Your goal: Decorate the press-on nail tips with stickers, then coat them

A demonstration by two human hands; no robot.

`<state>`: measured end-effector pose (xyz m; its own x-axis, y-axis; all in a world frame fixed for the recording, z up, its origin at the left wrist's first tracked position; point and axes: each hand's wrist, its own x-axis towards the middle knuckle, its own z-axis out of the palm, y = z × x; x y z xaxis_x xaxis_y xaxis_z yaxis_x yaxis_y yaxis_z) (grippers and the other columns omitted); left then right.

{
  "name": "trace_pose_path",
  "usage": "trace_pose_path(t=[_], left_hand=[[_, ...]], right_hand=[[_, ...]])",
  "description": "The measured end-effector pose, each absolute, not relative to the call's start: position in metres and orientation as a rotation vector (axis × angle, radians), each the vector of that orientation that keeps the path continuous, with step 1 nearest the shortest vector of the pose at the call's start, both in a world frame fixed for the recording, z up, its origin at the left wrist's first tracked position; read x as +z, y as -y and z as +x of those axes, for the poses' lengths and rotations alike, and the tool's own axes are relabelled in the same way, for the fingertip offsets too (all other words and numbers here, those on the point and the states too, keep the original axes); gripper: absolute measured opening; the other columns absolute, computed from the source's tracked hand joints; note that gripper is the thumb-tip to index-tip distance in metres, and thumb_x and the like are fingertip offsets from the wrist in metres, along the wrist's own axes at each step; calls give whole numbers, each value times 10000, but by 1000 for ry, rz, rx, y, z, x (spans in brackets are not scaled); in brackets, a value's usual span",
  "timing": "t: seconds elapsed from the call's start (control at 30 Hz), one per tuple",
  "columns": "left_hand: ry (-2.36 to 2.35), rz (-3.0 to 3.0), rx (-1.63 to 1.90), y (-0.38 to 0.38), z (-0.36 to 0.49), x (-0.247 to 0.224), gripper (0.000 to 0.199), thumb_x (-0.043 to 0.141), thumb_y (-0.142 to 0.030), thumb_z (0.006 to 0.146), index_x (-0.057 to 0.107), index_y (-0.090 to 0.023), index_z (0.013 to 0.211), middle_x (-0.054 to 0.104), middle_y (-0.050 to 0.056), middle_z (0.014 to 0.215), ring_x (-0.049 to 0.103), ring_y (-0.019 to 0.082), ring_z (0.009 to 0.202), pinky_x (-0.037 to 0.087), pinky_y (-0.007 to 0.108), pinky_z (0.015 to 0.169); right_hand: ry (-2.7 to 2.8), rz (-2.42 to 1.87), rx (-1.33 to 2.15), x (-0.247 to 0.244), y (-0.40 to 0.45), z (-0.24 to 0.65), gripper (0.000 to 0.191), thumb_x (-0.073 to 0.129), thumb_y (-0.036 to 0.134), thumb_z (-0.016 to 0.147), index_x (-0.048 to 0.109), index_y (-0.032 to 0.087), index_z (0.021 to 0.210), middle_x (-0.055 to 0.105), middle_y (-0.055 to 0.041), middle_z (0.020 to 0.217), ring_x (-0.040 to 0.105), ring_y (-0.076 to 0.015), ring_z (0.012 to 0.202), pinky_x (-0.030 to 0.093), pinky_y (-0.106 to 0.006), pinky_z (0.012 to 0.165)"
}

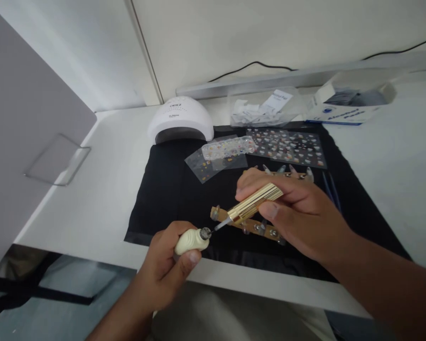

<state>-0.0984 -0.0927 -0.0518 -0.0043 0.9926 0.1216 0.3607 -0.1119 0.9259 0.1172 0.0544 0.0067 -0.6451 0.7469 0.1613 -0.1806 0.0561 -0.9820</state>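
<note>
My left hand (163, 270) grips a small cream nail-polish bottle (190, 240) at the near edge of the black mat (166, 189), its open neck tilted to the right. My right hand (294, 213) pinches the ribbed gold brush cap (255, 202); the thin brush tip points down-left into the bottle's neck. Under my right hand lies a wooden holder (262, 228) with false nail tips on it. Another row of nail tips (287, 171) shows just behind my fingers.
A white nail lamp (180, 119) stands at the mat's far left. Sticker sheets (287, 146) and a clear gem case (229, 147) lie at the back. A clear bag (262, 108) and a blue-white box (348, 102) sit behind. Thin brushes (332, 189) lie to the right.
</note>
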Motion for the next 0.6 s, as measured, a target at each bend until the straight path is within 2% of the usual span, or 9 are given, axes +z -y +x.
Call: trace_pose_path(t=[0.13,0.27,0.4,0.5,0.6], left_hand=[[-1433,1569,1116,90,-94,-50,254,541,-410,1031,659,-202,1115,652,27,836,551,170,713,425,271,651],[-1433,1590,1108,89,-92,-49,265,530,-417,1031,658,-193,1092,640,29,816,532,167,686,417,270,628],[-1421,1619,1091,86,-90,-45,236,548,-402,1025,657,-199,1078,634,19,799,527,162,677,402,263,617],[-1383,1647,1069,82,-87,-40,230,540,-396,1028,653,-198,1056,611,3,754,521,152,636,400,257,596],[-1363,1684,1074,81,-84,-33,192,551,-369,1025,649,-208,1057,611,-3,746,531,150,626,403,254,589]], right_hand=[[1695,-574,1553,8,-55,123,201,725,475,905,811,295,927,633,-38,876,642,-160,761,551,-303,636],[1773,-543,1506,7,-55,128,222,660,467,953,792,288,962,623,-40,886,621,-148,688,529,-311,600],[1854,-511,1380,4,-55,128,229,640,456,968,760,261,967,640,-31,849,619,-169,730,526,-355,682],[1941,-453,1262,4,-54,123,168,659,387,958,745,243,952,667,-19,806,617,-184,792,514,-380,773],[2039,-390,1172,10,-47,120,124,663,324,946,730,224,916,677,-18,771,606,-183,792,509,-354,744]])
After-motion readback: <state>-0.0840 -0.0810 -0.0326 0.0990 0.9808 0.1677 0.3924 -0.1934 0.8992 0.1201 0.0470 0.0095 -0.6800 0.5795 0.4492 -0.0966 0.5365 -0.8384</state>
